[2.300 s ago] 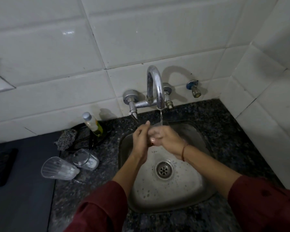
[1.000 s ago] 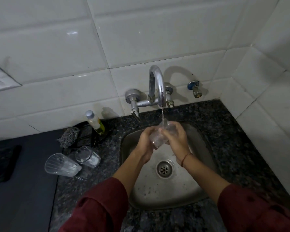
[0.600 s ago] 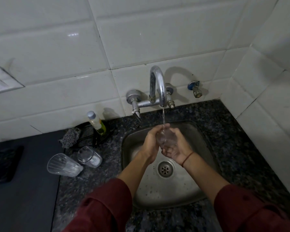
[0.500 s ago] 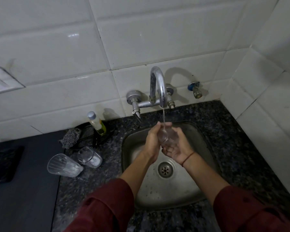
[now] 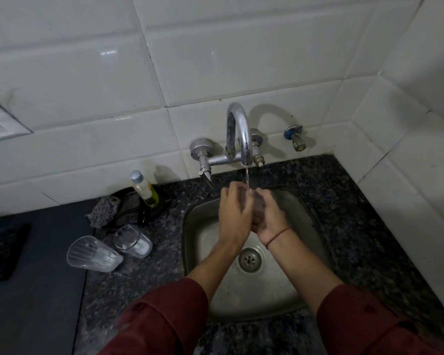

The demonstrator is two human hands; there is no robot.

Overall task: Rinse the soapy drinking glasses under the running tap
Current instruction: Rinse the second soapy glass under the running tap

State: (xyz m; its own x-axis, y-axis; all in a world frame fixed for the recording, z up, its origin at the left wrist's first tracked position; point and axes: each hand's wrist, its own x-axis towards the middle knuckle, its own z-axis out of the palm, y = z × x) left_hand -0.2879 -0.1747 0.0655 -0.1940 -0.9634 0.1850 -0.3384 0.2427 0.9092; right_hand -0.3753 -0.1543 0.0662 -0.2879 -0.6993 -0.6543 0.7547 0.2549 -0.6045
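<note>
Centre of the frame, right under the tap (image 5: 239, 134): both hands are together, wrapped round one clear drinking glass (image 5: 257, 206). The left hand (image 5: 235, 213) curls its fingers over the near-left side, and the right hand (image 5: 270, 217) cups it from the right, a red thread (image 5: 277, 236) at that wrist. A thin stream of water (image 5: 247, 178) drops from the spout and lands where the fingertips meet. The drinking glass sits above the steel sink (image 5: 306, 226), up-frame of the drain (image 5: 249, 259). Its long axis seems to run up and down the frame between the palms. It is blurred and mostly covered, so I cannot tell which end is the mouth.

Over at the left, on the dark speckled table (image 5: 356, 213), two more tumblers lie on their sides, touching. The ribbed tumbler (image 5: 92, 253) points its open mouth to the left of the frame and its base to the right. The smaller tumbler (image 5: 134, 240) points its mouth to the upper left.

Just up-frame of them sit a grey scrubber (image 5: 103, 211) and a small capped bottle (image 5: 144, 188), leaning, pale on top and yellow-green below. Any print on it is too small to read. A white switch plate (image 5: 0, 124) sits at the left edge on the tiled wall.
</note>
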